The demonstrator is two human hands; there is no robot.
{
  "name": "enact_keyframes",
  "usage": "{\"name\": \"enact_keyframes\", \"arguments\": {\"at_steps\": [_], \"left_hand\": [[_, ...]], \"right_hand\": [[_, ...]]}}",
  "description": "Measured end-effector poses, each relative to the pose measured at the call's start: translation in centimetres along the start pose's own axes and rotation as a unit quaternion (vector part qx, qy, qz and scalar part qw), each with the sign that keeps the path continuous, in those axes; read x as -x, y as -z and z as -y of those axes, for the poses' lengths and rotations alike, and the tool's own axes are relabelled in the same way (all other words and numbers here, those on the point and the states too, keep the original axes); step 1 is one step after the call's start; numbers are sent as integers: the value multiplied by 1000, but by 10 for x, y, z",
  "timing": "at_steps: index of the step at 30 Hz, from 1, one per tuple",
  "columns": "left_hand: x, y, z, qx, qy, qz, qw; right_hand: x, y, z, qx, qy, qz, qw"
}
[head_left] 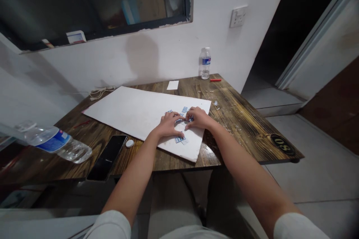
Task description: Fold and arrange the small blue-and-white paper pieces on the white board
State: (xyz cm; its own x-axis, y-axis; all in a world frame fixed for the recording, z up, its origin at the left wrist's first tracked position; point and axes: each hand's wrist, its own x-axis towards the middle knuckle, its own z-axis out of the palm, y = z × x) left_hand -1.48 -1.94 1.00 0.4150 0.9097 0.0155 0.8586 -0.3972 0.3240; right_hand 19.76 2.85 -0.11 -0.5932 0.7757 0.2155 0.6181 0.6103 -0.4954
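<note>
A white board (134, 106) lies at an angle on the wooden table, with small white paper pieces marked in blue lines (180, 138) on its right part. Over these pieces rests my left hand (167, 124), its thumb and fingers apart and the tips touching the board or the paper. Close beside it, my right hand (198, 117) has its fingers curled and pinched around a small blue-marked paper piece (190, 119). Its fingers partly cover this piece. More blue-lined paper (184, 110) shows just beyond the two hands.
On the table (238, 130) are a phone (108, 158), a white cap (129, 143), a lying water bottle (60, 142), a coiled cable (101, 91) and a white card (172, 85). An upright bottle (205, 64), red pen (215, 80) and paper snowflake-like scrap (215, 103) are right.
</note>
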Motion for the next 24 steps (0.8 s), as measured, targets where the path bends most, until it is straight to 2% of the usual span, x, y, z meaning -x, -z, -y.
{"name": "enact_keyframes", "arguments": {"at_steps": [9, 13, 16, 24], "left_hand": [[-2, 0, 4, 41, 17, -9, 999], [-3, -1, 6, 47, 27, -19, 998], [-1, 0, 5, 31, 7, -7, 999], [1, 0, 6, -6, -13, 20, 1000]], "right_hand": [[9, -7, 23, -23, 133, 42, 990], [12, -6, 24, -9, 123, 72, 990], [13, -3, 22, 0, 110, 89, 990], [14, -3, 17, 31, 98, 86, 991]]}}
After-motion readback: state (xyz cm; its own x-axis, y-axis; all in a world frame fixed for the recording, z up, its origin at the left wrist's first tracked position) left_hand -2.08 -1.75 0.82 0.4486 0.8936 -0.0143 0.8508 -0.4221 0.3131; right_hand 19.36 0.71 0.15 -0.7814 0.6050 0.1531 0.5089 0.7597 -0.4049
